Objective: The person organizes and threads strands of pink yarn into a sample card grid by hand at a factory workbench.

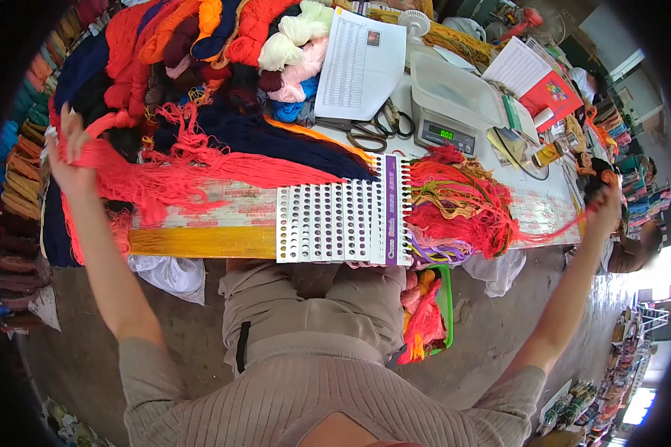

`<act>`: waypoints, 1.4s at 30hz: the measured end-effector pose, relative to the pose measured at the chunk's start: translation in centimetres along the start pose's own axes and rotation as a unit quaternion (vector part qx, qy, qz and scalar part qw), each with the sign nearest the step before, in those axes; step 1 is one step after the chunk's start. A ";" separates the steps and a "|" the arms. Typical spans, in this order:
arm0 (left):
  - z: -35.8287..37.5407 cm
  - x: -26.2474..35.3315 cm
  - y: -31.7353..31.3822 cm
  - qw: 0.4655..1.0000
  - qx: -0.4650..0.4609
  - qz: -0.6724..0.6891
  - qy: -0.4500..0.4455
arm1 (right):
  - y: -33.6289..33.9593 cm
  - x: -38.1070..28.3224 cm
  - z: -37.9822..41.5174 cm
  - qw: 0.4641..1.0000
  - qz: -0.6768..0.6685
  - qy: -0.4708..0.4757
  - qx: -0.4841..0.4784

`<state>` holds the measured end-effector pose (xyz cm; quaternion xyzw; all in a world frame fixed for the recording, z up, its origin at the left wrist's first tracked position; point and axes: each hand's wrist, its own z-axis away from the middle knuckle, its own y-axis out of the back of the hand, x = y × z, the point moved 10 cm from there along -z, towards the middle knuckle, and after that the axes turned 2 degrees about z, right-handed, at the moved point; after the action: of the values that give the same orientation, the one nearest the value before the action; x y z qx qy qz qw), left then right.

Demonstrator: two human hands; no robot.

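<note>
At the far left of the table my left hand [71, 153] is raised with its fingers apart, against a long bundle of coral-red thread [238, 167]. That bundle runs right to a fanned stack of white punched-hole cards [324, 223] with a purple "Cross Stitch" strip [391, 212]. Dark navy thread [306, 153] lies just behind it. Out at the far right, my right hand [608, 203] is closed on red thread [555, 236], drawn out from a tangled pile of mixed red thread [462, 197] at the cards' right edge.
Coloured yarn skeins [194, 33] heap up at the back left. Black-handled scissors [369, 135], a printed sheet [361, 63] and a scale [443, 134] under a clear tray [455, 86] stand behind the cards. A green basket [445, 305] of thread sits below the table edge.
</note>
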<state>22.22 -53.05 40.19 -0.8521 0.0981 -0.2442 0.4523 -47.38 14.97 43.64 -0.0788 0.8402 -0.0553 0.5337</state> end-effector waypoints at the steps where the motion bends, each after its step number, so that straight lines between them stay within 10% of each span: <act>1: 1.0 -5.9 -4.2 0.995 -0.080 0.026 0.055 | -4.9 0.6 3.2 0.988 0.124 0.023 -0.086; 3: 2.8 -15.4 -1.1 0.991 0.044 -0.006 0.125 | -14.0 3.8 11.4 0.960 0.182 0.062 -0.205; 5: 6.2 -27.2 0.1 0.935 0.051 -0.229 0.267 | -21.2 9.2 21.1 0.934 0.121 -0.091 -0.324; 6: 8.5 -33.0 1.2 0.923 0.025 -0.178 0.339 | -24.2 11.7 24.3 0.878 0.222 0.051 -0.421; 10: 15.2 -46.4 3.6 0.862 0.055 -0.142 0.484 | -29.6 18.0 35.3 0.842 0.166 -0.078 -0.508; 19: 7.8 -32.2 9.9 0.702 0.153 -0.676 0.165 | -29.2 20.5 35.6 0.852 0.148 -0.139 -0.482; 21: 9.4 -34.7 6.3 0.803 0.101 -0.562 0.170 | -29.8 19.0 35.6 0.858 0.155 -0.148 -0.467; 23: 13.0 -39.7 5.0 0.844 0.094 -0.371 0.375 | -30.5 19.2 36.0 0.837 0.228 -0.093 -0.489; 27: 18.3 -45.1 5.6 0.805 0.220 -0.188 0.519 | -30.4 19.5 36.1 0.831 0.305 -0.025 -0.464; 38: 16.0 -47.0 6.2 0.750 0.135 -0.404 0.506 | -30.6 17.6 36.2 0.846 0.278 0.080 -0.448; 42: 15.2 -48.0 7.2 0.730 0.145 -0.425 0.515 | -30.9 19.1 36.1 0.813 0.285 -0.026 -0.508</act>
<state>-11.03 -27.54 11.38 -0.4727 -0.0926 -0.8236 0.2996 -20.43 -19.36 16.82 -0.0971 0.7196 0.5357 0.4311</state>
